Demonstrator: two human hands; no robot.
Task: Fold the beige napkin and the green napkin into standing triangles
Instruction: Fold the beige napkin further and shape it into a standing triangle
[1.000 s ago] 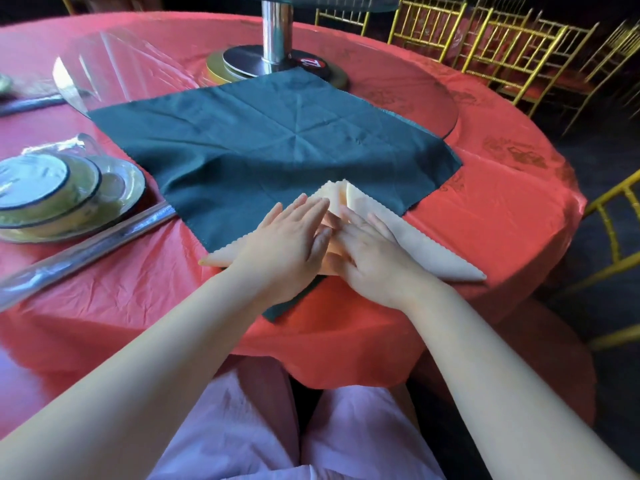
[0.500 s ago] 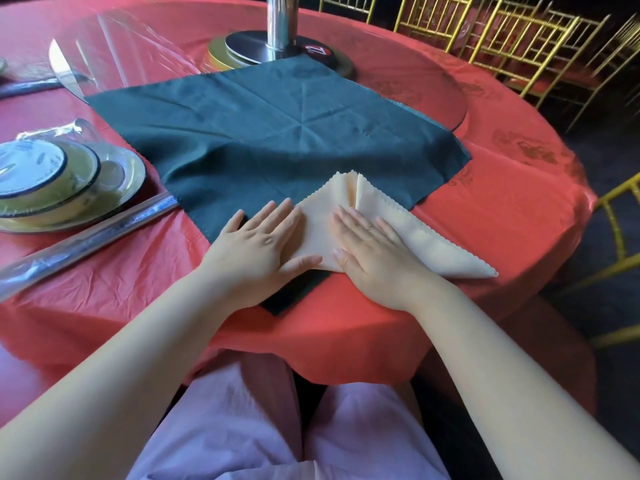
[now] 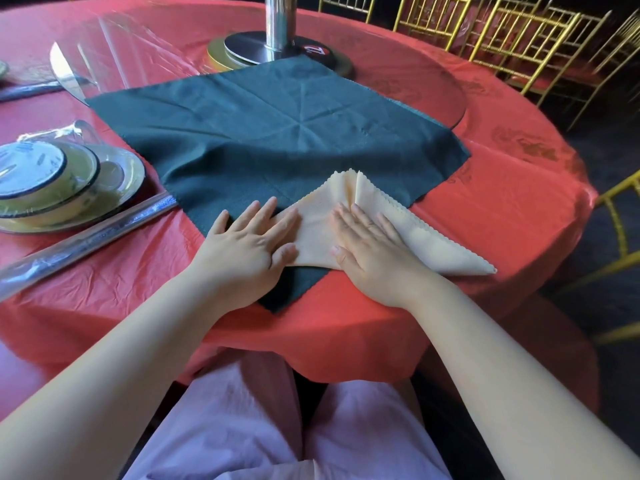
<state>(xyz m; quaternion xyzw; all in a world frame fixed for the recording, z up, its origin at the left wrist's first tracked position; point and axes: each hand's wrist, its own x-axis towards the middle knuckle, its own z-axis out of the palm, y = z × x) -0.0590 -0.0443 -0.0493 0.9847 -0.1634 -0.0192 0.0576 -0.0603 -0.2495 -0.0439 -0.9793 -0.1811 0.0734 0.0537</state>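
Red table edge (image 3: 349,327), left hand (image 3: 247,249), right hand (image 3: 374,252), fingers (image 3: 362,221) straight, pressing beige napkin (image 3: 317,232) on green napkin (image 3: 277,133)

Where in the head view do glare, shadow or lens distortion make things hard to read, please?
Head view: glare streaks the glass turntable at far left and the wrapped dishes; the gold chairs at right sink into shadow; the wide lens bows the edge of the red table and stretches the forearms; the beige napkin, left hand and right hand are sharp.
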